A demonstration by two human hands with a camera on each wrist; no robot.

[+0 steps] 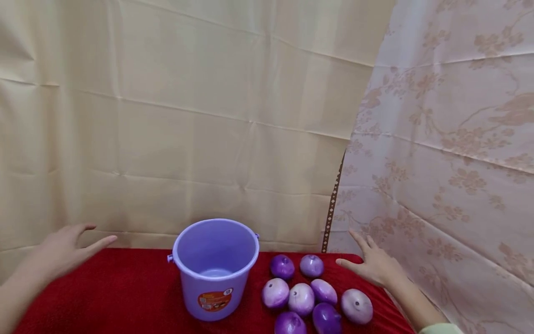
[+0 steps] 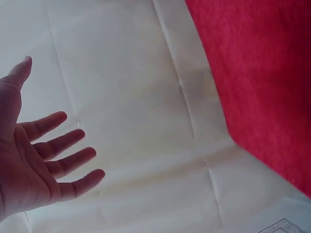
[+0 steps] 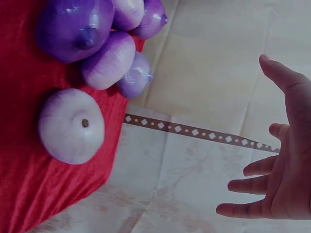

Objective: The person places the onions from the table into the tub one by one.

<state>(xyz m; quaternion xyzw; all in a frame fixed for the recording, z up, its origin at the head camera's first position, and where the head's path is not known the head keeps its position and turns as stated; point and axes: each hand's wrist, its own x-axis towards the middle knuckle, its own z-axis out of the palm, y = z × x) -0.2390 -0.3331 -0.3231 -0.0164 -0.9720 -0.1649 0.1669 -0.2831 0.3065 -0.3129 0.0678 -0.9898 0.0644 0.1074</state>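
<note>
A lavender plastic bucket [image 1: 215,278] with an orange label stands upright on a red cloth, and no contents show inside. Right of it lie several glossy purple onions [image 1: 301,299], some pale, some dark. My left hand [image 1: 66,248] is held out at the far left, fingers spread, holding nothing; the left wrist view shows its open palm [image 2: 29,170]. My right hand [image 1: 373,262] hovers beyond the right edge of the group, also with nothing in it. In the right wrist view a pale onion [image 3: 71,126] lies nearest the cloth's edge, apart from the spread fingers [image 3: 248,184].
The red cloth [image 1: 125,287] covers the table and drops off at its corners. Behind it hangs a cream curtain [image 1: 187,116]. On the right a pinkish floral curtain [image 1: 450,139] meets it along a brown patterned border [image 1: 332,208].
</note>
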